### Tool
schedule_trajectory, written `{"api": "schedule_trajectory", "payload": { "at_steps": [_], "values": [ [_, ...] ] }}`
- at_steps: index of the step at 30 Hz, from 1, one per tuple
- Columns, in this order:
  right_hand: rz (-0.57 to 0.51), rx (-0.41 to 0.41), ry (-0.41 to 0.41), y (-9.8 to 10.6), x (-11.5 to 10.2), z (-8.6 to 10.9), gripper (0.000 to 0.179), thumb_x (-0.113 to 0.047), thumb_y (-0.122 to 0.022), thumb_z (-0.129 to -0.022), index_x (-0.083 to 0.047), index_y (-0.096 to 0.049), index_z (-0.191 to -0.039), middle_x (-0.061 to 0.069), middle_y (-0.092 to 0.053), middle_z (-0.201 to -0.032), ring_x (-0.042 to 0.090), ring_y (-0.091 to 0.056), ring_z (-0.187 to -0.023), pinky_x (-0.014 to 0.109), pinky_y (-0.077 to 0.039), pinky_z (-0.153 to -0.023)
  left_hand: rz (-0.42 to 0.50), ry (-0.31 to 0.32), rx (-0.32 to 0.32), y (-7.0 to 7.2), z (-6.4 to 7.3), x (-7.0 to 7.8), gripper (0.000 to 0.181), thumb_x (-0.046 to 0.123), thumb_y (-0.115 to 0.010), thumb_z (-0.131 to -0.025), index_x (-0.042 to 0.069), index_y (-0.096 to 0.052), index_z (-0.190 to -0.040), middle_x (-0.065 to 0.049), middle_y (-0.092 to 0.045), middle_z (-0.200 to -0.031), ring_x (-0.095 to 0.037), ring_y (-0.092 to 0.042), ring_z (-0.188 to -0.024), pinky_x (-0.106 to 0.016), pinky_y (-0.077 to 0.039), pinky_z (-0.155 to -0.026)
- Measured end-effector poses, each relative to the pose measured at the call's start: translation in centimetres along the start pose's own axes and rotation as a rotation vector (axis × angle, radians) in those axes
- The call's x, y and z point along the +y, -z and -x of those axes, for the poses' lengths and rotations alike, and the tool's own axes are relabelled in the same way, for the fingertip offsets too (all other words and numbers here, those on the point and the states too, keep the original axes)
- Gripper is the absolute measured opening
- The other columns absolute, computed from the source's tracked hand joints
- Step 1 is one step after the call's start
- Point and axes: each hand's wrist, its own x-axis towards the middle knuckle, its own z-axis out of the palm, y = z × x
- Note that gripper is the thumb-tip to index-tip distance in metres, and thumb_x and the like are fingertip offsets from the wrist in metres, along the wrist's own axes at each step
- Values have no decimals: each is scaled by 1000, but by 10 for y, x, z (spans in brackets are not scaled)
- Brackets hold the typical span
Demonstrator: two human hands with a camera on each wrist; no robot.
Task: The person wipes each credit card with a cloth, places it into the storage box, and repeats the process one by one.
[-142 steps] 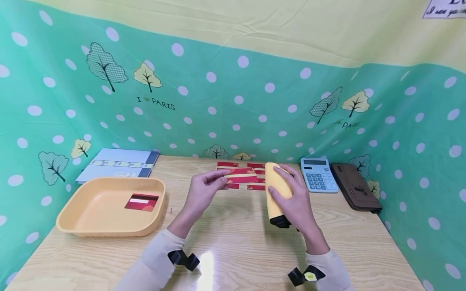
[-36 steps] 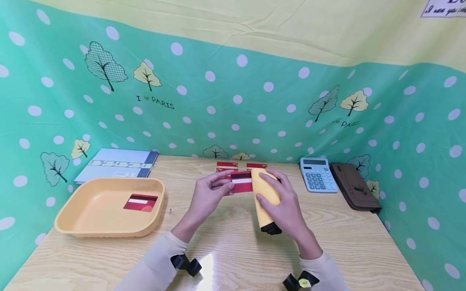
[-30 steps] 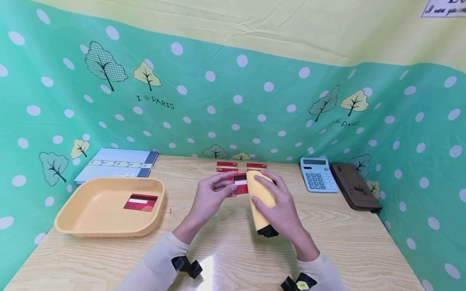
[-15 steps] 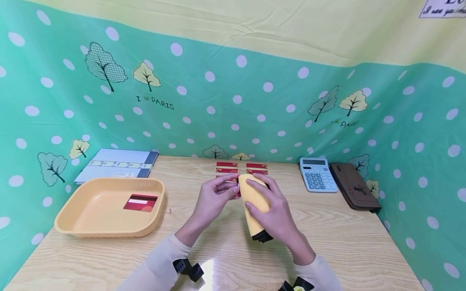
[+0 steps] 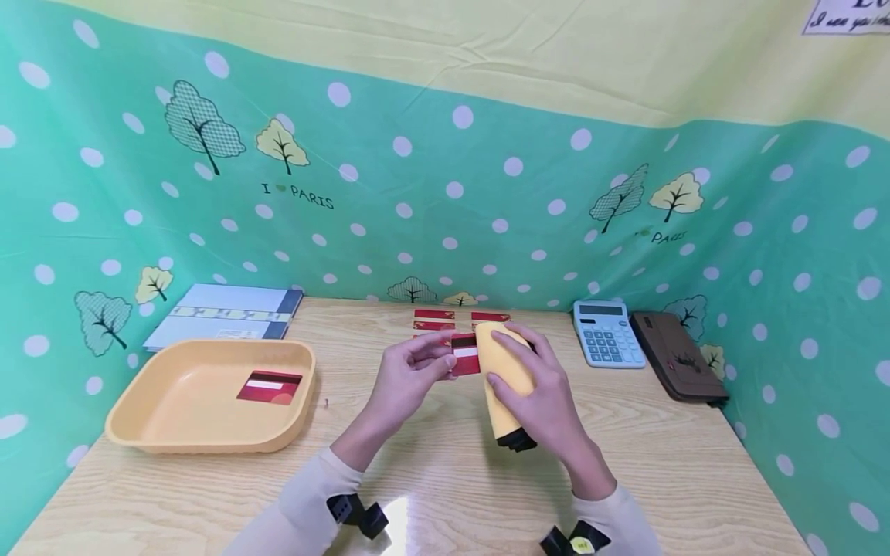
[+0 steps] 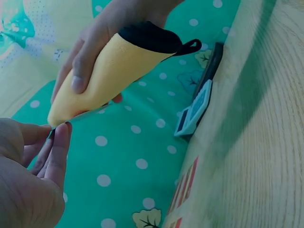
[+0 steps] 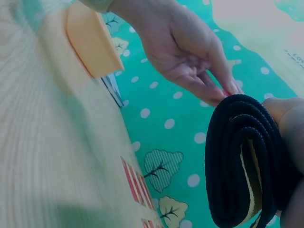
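Observation:
My left hand [image 5: 405,382] pinches a red card [image 5: 467,357] by its left end, with the black-and-white stripe side facing me. A folded yellow cloth [image 5: 502,371] with a black edge is gripped in my right hand [image 5: 545,390], fingers on one side and thumb on the other. The cloth lies against the card's right end and hides it. In the left wrist view the yellow cloth [image 6: 107,73] meets the left fingertips, and the card shows only as a thin edge. The right wrist view shows the cloth's rolled black layers [image 7: 228,166] up close.
A peach plastic tray [image 5: 208,445] at left holds another red card [image 5: 270,387]. Behind it lies a blue-grey folder [image 5: 222,309]. Several red cards [image 5: 490,316] lie in rows at the back. A blue calculator [image 5: 608,336] and a brown wallet [image 5: 677,357] stand at right.
Against 4.7 s ago, the card shows its striped side instead of its cream-banded side. The cloth slid left over the card until half a second ago, then back right, uncovering much of it.

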Motion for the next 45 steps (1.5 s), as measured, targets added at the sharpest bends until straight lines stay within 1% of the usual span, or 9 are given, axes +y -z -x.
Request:
{"api": "schedule_trajectory", "payload": {
  "at_steps": [8,13,17,24,31,34,37,43,45],
  "values": [
    [-8,41,-77,12,10,-4,61,-7,-82,-86,-23,-64,-142,6,-52,-153,24,-57,-122,18,-51,-82,-3,3,12,5,-1,5,39,0,-70,-95,4,-67,-134,-26,-72,-112,-14,-76,-88,-32,-67,-84],
    [-29,64,-116,17,18,-6,61,-6,-81,-87,-24,-63,-143,4,-51,-153,24,-53,-130,12,-45,-86,3,25,28,8,-3,5,41,1,-69,-96,5,-65,-137,-24,-72,-112,-10,-75,-86,-30,-67,-86],
    [-43,77,-115,20,21,-6,61,-5,-81,-87,-22,-63,-143,4,-51,-153,25,-50,-135,10,-43,-89,8,41,51,9,-5,6,40,1,-68,-96,8,-67,-135,-22,-73,-112,-11,-75,-85,-31,-67,-86],
    [-44,76,-136,24,22,-7,58,-7,-80,-88,-24,-64,-142,2,-50,-153,21,-50,-128,15,-46,-83,14,63,101,12,-7,9,39,-3,-67,-96,4,-67,-134,-19,-75,-109,-9,-75,-84,-31,-67,-84],
    [-29,76,-150,26,22,-7,57,-9,-79,-90,-24,-63,-142,1,-49,-154,23,-52,-125,21,-48,-80,8,66,108,22,-4,11,39,-3,-66,-97,4,-66,-135,-16,-75,-109,-9,-75,-82,-30,-67,-85],
    [-29,71,-160,26,23,-7,57,-10,-79,-90,-25,-63,-143,1,-48,-155,23,-52,-124,23,-49,-80,-12,71,113,32,-1,11,40,-2,-65,-98,5,-65,-137,-18,-75,-112,-9,-75,-85,-30,-66,-86],
    [-34,70,-160,26,23,-8,57,-11,-79,-91,-25,-63,-143,0,-47,-155,22,-53,-123,24,-49,-80,-57,72,129,49,5,11,40,0,-65,-99,4,-63,-139,-16,-75,-112,-8,-75,-88,-29,-66,-87],
    [-44,77,-162,28,25,-8,56,-11,-79,-91,-26,-63,-143,0,-48,-155,21,-52,-123,21,-47,-81,-208,130,165,95,19,18,45,13,-65,-102,10,-58,-146,3,-76,-107,-7,-75,-91,-22,-63,-90],
    [-44,79,-164,28,26,-7,56,-11,-79,-91,-25,-63,-143,0,-48,-155,21,-52,-124,20,-47,-81,-264,131,167,112,24,23,47,17,-66,-102,11,-56,-148,9,-76,-105,-9,-75,-92,-20,-63,-90]
  ]
}}
